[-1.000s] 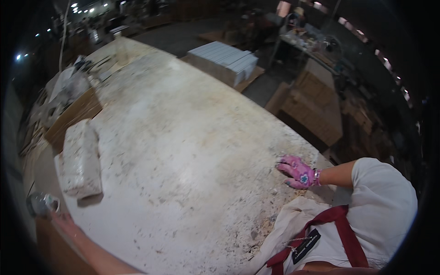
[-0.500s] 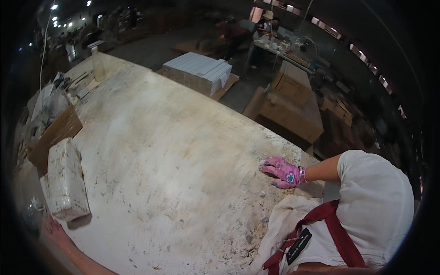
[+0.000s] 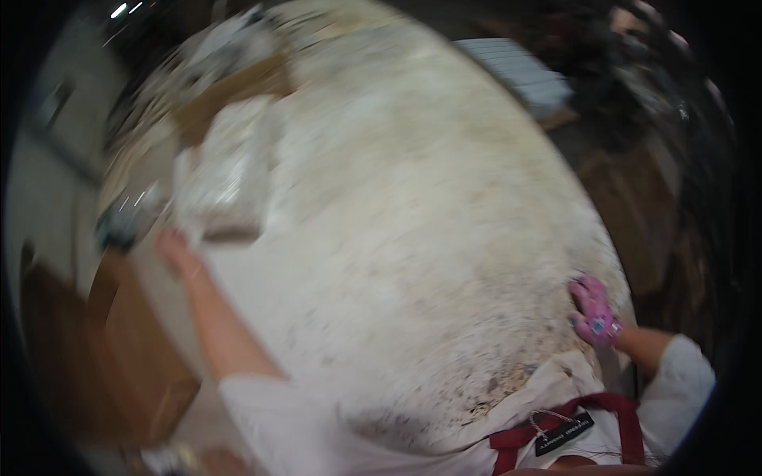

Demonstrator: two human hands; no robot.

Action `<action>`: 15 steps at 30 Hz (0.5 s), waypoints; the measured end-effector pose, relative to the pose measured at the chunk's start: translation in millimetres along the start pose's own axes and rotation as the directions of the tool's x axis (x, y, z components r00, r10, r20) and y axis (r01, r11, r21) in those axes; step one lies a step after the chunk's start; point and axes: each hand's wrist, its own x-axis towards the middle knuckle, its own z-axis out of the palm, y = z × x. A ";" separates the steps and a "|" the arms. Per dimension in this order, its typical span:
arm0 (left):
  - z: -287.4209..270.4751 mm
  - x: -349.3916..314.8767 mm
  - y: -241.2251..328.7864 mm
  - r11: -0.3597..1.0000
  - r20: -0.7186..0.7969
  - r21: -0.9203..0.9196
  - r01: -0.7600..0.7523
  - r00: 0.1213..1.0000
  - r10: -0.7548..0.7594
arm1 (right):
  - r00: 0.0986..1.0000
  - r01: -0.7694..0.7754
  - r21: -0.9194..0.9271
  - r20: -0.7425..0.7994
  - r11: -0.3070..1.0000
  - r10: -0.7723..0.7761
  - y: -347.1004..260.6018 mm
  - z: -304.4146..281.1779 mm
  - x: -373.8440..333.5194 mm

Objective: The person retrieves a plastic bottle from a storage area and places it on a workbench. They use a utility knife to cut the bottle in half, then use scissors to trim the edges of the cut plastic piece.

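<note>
My bare left hand is at the near-left corner of a white block-shaped bundle wrapped in shiny clear plastic. Motion smears its fingers, so I cannot see whether they touch or hold anything. Just beyond that hand lies some crumpled clear plastic with a dark part. Far to the right, my right hand wears a pink flowered glove and rests on the edge of the stained white worktable. Its fingers are apart, with nothing seen in them.
A brown cardboard piece stands behind the bundle. An open cardboard box is below the table at left. Past the far edge sits a stack of pale panels, with brown cartons to the right.
The view has swung left, bringing the cardboard box and more of my left arm into sight. My right hand stays on the table edge; my left hand remains by the bundle, now blurred.
</note>
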 end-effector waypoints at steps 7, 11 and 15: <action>12.2 -56.0 112.7 0.976 -0.288 0.177 0.124 0.955 -0.069 | 1.000 -0.006 -0.022 0.008 1.000 0.006 16.6 16.2 -2.9; 2.2 -47.1 194.2 0.979 -0.226 0.187 0.082 0.973 -0.038 | 0.999 0.042 0.000 -0.025 0.999 -0.042 13.9 9.4 2.5; 48.1 -51.9 325.9 0.951 -0.024 0.293 -0.101 0.993 0.113 | 0.995 0.060 0.066 -0.088 0.996 -0.054 15.5 12.9 3.0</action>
